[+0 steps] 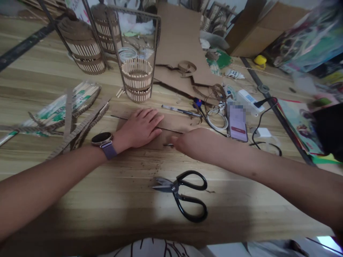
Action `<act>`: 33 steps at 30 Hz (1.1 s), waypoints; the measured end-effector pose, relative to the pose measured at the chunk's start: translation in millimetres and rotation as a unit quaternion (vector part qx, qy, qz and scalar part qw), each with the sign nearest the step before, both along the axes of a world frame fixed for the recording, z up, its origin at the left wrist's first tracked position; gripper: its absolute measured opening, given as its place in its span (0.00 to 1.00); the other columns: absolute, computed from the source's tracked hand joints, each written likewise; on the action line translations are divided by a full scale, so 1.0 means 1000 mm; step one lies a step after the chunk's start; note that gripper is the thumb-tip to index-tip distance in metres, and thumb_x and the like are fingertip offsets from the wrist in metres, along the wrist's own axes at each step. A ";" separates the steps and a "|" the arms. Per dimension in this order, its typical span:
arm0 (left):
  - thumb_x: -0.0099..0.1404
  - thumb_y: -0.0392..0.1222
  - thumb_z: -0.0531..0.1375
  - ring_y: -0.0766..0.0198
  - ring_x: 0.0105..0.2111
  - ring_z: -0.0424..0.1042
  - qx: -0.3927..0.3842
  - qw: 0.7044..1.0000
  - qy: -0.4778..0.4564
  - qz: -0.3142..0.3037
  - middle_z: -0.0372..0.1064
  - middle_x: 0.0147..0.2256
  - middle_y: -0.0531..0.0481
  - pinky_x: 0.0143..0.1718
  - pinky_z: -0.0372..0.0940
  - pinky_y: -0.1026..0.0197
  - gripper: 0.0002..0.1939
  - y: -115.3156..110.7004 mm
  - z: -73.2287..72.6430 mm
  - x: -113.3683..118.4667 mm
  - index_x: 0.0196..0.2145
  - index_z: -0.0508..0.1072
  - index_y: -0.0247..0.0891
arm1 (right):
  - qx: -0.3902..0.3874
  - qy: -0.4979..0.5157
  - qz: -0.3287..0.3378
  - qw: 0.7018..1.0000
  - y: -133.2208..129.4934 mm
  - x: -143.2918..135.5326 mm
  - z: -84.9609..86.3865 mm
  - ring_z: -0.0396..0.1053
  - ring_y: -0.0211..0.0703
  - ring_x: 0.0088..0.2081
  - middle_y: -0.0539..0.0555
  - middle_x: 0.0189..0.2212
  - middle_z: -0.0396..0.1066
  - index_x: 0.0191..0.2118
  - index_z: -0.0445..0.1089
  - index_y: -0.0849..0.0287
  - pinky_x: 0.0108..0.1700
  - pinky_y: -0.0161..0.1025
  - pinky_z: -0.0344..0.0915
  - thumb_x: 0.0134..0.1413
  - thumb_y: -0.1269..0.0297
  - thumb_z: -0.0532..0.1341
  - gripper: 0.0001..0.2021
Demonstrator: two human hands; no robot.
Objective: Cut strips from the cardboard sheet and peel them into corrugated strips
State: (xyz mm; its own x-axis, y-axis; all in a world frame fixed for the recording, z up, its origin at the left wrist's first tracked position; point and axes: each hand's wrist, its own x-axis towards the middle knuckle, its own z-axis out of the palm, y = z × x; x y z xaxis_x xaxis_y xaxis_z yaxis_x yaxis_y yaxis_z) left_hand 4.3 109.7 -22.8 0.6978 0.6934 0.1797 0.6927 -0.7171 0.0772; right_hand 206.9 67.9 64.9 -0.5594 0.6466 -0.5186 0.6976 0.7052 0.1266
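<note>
My left hand (144, 126) lies flat, fingers spread, on a piece of brown cardboard (177, 122), with a watch on its wrist. A thin dark line runs lengthwise along the cardboard and passes under that hand. My right hand (184, 140) is closed at the cardboard's right part, its fingers mostly hidden behind the back of the hand. A small thin tip (168, 145) pokes out from its fingers; its kind is hidden. Nearer to me lie black-handled scissors (174, 187), blades apart. A pen (180, 110) rests just beyond the cardboard.
A small basket of wooden sticks (137, 80) stands inside a thin frame at the back. Cardboard strips (80, 130) and packaged sticks (66, 103) lie left. On the right are a phone (237, 121), a power strip (249, 101) and cables. A large cardboard sheet (178, 39) lies behind.
</note>
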 end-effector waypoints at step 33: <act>0.73 0.53 0.46 0.42 0.62 0.55 0.017 1.000 0.014 0.002 0.58 0.63 0.34 0.62 0.51 0.41 0.29 -0.006 0.002 -0.013 0.63 0.61 0.31 | 0.003 -0.013 0.034 0.999 -0.008 -0.018 0.006 0.78 0.53 0.29 0.57 0.23 0.75 0.47 0.72 0.60 0.24 0.35 0.59 0.61 0.77 0.52 0.15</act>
